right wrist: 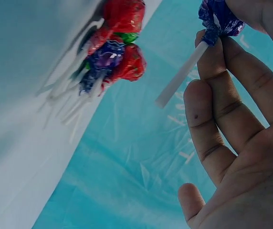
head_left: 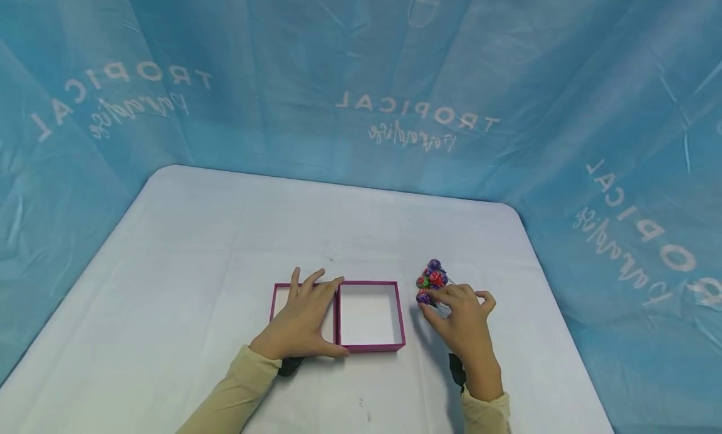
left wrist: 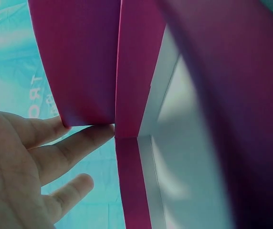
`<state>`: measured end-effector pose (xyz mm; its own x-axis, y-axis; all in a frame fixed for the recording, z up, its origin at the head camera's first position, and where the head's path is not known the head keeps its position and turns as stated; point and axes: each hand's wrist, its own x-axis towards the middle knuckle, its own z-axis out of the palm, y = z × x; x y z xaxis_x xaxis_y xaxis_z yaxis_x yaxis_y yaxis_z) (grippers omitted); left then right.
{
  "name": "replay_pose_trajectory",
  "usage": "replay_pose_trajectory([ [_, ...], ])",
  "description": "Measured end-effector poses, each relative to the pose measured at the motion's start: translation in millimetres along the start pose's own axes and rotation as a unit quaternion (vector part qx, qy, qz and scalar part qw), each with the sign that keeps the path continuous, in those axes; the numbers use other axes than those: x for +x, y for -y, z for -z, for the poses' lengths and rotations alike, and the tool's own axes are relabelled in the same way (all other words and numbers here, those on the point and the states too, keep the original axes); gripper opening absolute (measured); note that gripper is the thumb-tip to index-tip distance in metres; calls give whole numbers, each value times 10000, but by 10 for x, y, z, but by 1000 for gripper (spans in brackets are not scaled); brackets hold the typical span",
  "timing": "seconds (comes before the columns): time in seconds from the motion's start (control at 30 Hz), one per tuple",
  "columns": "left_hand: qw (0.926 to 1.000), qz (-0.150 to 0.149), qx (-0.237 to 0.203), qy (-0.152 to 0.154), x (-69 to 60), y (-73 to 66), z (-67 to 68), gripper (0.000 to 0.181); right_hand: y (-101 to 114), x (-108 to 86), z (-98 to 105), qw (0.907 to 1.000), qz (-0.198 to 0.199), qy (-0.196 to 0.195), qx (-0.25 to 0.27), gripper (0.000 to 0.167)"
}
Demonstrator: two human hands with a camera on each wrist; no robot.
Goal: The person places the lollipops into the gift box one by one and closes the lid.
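Two magenta-edged boxes with white insides stand side by side, the right box (head_left: 372, 347) and the left box (head_left: 275, 296). My left hand (head_left: 301, 321) is spread over them, fingertips at the back edge and thumb at the front edge. In the left wrist view its straight fingers (left wrist: 74, 148) touch the magenta walls (left wrist: 134, 71). My right hand (head_left: 464, 321) pinches a purple-wrapped lollipop (right wrist: 217, 19) between thumb and fingers, its white stick sticking out. Beside it lies a pile of red, green and purple lollipops (head_left: 435, 278).
A white cloth covers the table (head_left: 225, 233). Blue curtains (head_left: 310, 58) with white lettering hang behind it and at both sides. The lollipop pile lies to the right of the boxes.
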<state>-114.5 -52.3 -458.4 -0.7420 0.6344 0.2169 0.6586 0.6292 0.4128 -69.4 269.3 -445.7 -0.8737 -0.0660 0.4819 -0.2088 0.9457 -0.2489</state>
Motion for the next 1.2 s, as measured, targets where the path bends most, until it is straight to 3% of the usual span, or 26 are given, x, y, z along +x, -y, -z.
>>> replay_pose_trajectory([
  [0.37, 10000, 40, -20, 73, -6, -11, 18, 129, 156, 70, 9, 9995, 160, 22, 263, 28],
  [0.87, 10000, -19, -55, 67, 2, -23, 44, 129, 383, 129, -6, 9960, 739, -17, 510, 24],
  [1.2, 9997, 119, -104, 166, -4, -31, 47, 128, 594, 190, -56, 9904, 1197, 65, 690, 24],
])
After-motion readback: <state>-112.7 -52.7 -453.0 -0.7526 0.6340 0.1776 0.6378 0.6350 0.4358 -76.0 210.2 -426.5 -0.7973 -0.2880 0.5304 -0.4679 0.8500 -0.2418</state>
